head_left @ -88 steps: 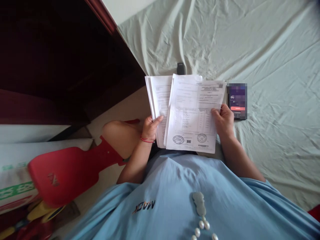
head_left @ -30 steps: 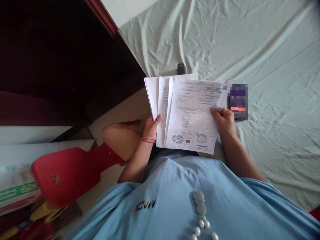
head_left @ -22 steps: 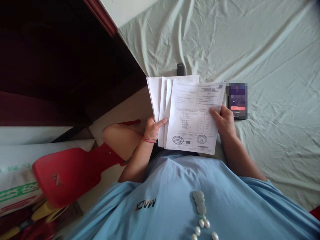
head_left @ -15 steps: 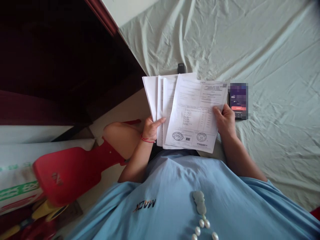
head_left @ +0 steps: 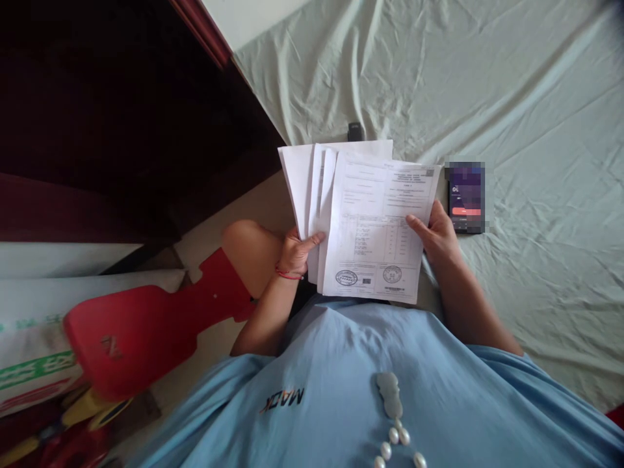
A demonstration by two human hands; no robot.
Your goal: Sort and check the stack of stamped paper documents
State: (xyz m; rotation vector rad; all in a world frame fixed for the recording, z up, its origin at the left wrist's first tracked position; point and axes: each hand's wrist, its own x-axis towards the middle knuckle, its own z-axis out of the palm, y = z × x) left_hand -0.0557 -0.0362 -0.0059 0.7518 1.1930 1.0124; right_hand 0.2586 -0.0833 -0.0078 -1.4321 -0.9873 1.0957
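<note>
Several sheets of white paper are fanned out in front of my lap. My left hand (head_left: 298,252), with a red string bracelet at the wrist, grips the left-hand sheets (head_left: 297,182), its thumb on top. On the right, a printed document (head_left: 375,227) lies uppermost, with text, a table and two round stamps near its lower edge. My right hand (head_left: 435,235) pinches that document's right edge, the thumb lying on its face and the other fingers behind it. The papers overlap in the middle, so the lower sheets are mostly hidden.
A phone (head_left: 465,198) with a lit screen lies on the pale green cloth (head_left: 546,130), right of my right hand. Behind the papers rests a small black object (head_left: 355,132). A red plastic chair (head_left: 141,338) and dark furniture (head_left: 107,117) stand at the left.
The top document has turned slightly more upright and shifted down a little. My right thumb has slid inward along it. The sheets beneath have spread a bit, and my left leg has moved right.
</note>
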